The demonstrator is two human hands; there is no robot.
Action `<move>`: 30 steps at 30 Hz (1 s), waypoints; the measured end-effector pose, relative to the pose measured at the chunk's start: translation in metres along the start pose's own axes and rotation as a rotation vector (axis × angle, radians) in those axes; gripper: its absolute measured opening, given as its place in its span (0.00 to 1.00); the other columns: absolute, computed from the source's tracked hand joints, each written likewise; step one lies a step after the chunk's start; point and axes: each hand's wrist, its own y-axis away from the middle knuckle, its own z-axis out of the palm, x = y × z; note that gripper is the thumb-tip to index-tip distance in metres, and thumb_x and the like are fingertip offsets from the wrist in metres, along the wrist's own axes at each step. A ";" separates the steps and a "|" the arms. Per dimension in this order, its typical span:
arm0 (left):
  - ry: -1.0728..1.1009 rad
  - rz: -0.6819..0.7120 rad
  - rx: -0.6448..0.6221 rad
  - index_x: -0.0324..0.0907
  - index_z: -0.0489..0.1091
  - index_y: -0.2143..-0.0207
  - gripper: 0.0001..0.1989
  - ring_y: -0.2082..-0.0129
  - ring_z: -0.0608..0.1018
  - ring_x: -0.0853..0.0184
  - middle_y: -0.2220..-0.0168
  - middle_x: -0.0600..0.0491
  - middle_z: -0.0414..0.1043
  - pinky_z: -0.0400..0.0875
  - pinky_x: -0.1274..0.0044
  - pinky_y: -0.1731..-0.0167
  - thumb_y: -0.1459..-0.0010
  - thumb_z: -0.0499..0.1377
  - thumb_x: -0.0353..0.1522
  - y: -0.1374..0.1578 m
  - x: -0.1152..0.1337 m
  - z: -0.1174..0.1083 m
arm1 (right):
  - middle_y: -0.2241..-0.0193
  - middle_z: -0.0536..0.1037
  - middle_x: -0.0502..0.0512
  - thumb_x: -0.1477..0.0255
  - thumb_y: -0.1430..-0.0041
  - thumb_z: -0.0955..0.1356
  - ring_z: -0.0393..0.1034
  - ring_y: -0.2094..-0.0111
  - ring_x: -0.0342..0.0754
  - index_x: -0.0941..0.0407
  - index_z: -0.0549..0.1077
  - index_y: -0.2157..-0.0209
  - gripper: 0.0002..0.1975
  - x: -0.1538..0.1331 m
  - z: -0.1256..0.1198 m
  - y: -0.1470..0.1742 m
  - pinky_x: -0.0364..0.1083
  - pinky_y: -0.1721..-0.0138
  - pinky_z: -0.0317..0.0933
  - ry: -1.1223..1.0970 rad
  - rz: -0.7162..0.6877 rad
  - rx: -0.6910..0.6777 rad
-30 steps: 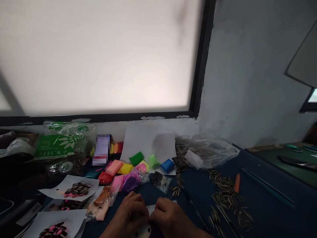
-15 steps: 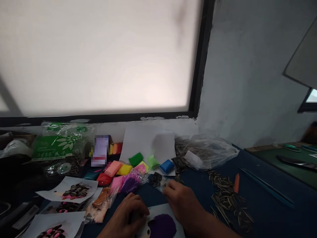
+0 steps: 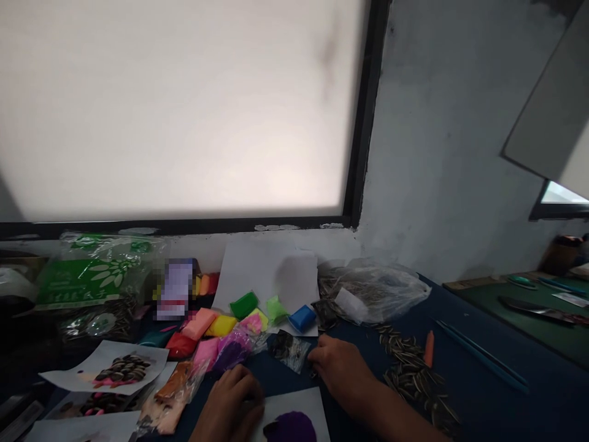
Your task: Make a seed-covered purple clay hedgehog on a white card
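Near the bottom edge lies a white card (image 3: 317, 405) bearing a rounded patch of purple clay (image 3: 294, 426), with a small dark piece at its upper left. My left hand (image 3: 234, 399) rests at the card's left edge, fingers curled and tips in shadow; what they hold, if anything, is hidden. Above the card's upper right corner, my right hand (image 3: 343, 368) is closed in a pinch low over the table, a tiny dark bit showing under its fingertips. Just left of those fingertips lies an opened clear packet of black clay (image 3: 285, 347).
Colourful clay packets (image 3: 223, 325) crowd the left middle, beside picture cards (image 3: 124, 368). Loose sunflower seeds (image 3: 414, 374), an orange stick (image 3: 429, 348) and blue tweezers (image 3: 481, 356) lie right. A clear bag of seeds (image 3: 372, 291) stands behind; a knife (image 3: 534, 309) lies on the green mat.
My right hand has moved away from the black clay packet, which now lies more in view. The view has shifted slightly right, and less of the card shows.
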 end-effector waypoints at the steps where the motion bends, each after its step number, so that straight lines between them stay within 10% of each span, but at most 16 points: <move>1: -0.009 0.000 -0.012 0.44 0.72 0.69 0.05 0.64 0.76 0.60 0.65 0.51 0.74 0.70 0.72 0.63 0.44 0.57 0.28 -0.002 0.000 0.000 | 0.68 0.79 0.56 0.84 0.42 0.66 0.74 0.69 0.50 0.55 0.81 0.71 0.14 0.000 0.001 0.000 0.43 0.73 0.56 -0.002 0.002 0.000; 16: -0.107 -0.100 -0.099 0.42 0.71 0.73 0.08 0.67 0.74 0.62 0.68 0.52 0.73 0.64 0.73 0.65 0.44 0.56 0.24 -0.018 0.009 0.000 | 0.58 0.77 0.61 0.86 0.38 0.64 0.73 0.59 0.53 0.60 0.74 0.62 0.10 -0.007 -0.002 -0.001 0.44 0.64 0.61 -0.028 -0.037 0.012; 30: 0.094 0.123 0.171 0.45 0.74 0.62 0.13 0.61 0.76 0.61 0.63 0.51 0.74 0.69 0.74 0.62 0.38 0.51 0.25 -0.005 0.005 0.007 | 0.70 0.79 0.52 0.82 0.45 0.67 0.74 0.68 0.47 0.57 0.76 0.68 0.08 -0.022 0.018 0.014 0.41 0.68 0.59 -0.595 -0.154 0.078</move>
